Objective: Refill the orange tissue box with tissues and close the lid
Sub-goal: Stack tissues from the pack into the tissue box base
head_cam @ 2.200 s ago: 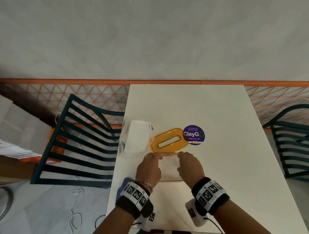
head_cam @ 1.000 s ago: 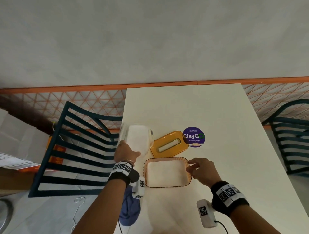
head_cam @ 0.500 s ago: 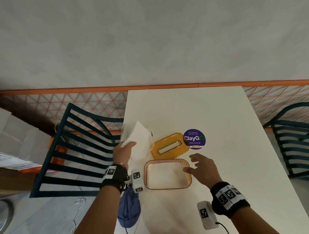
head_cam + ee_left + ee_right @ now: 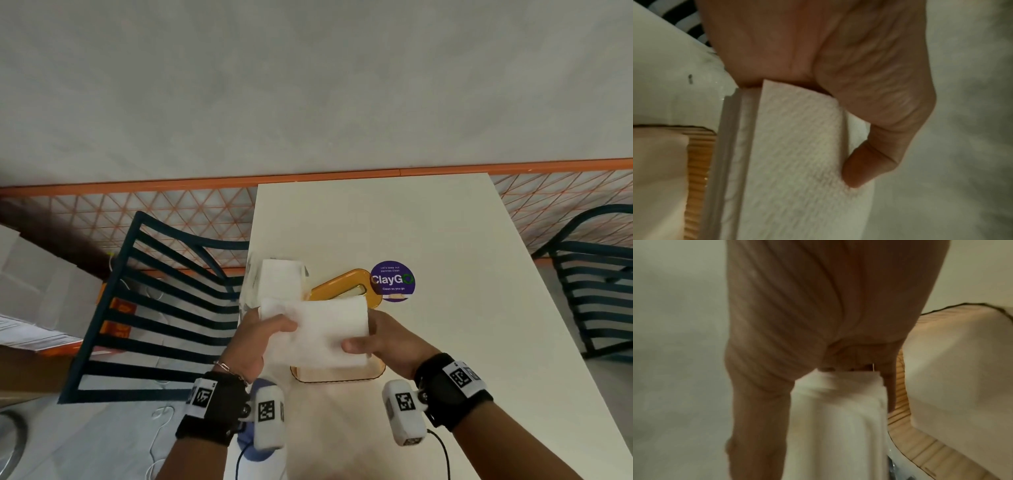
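Both hands hold a white stack of tissues point(image 4: 322, 329) level above the open orange tissue box point(image 4: 337, 376). My left hand point(image 4: 270, 329) grips its left end, thumb on top; the stack of tissues point(image 4: 797, 162) and thumb show close in the left wrist view. My right hand point(image 4: 363, 342) grips the right end, thumb on top of the stack of tissues point(image 4: 838, 418). The box point(image 4: 900, 426) holds white tissues inside. The orange lid point(image 4: 342, 282) with its slot lies behind the box, partly hidden.
A clear plastic pack of tissues point(image 4: 279, 279) stands at the white table's point(image 4: 445, 342) left edge. A purple round sticker point(image 4: 392, 281) is on the table. Dark slatted chairs stand at the left point(image 4: 161, 308) and right point(image 4: 596, 281).
My left hand drew a stack of tissues out of the plastic pack and carried it right. My right hand left the box's side and took the stack's other end above the box.
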